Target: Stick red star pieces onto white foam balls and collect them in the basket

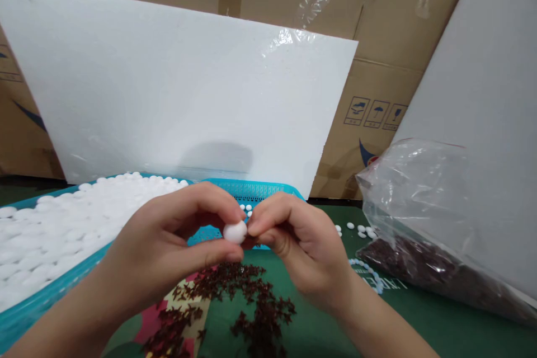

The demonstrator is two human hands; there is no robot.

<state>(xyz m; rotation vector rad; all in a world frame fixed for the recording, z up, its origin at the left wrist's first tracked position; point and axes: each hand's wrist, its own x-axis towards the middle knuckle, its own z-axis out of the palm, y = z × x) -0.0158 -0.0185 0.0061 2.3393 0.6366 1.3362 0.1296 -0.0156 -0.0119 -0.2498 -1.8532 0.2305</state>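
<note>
- The ball (235,232) looked matt white, foam-like
- The basket (251,189) was teal plastic mesh
- The bag (423,190) was clear, glossy, crinkled film
- The boxes (377,95) were dull brown cardboard
- The board (180,84) looked smooth, matt white

Packing workshop: stacked cardboard cartons (377,67), bulk beads (62,218)

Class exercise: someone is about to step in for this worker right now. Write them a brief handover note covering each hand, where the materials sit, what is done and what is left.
Left hand: pinches one white ball between thumb and fingers.
Right hand: fingertips pressed against the same ball; whether it holds a small piece is hidden.
Materials: teal basket at left, heaped with white balls; dark red star-shaped pieces loose on the green mat below the hands; clear bag of more dark pieces at right; a few loose balls beside it.
Done: no finished pieces can be told apart.
Left: the basket looks full.
</note>
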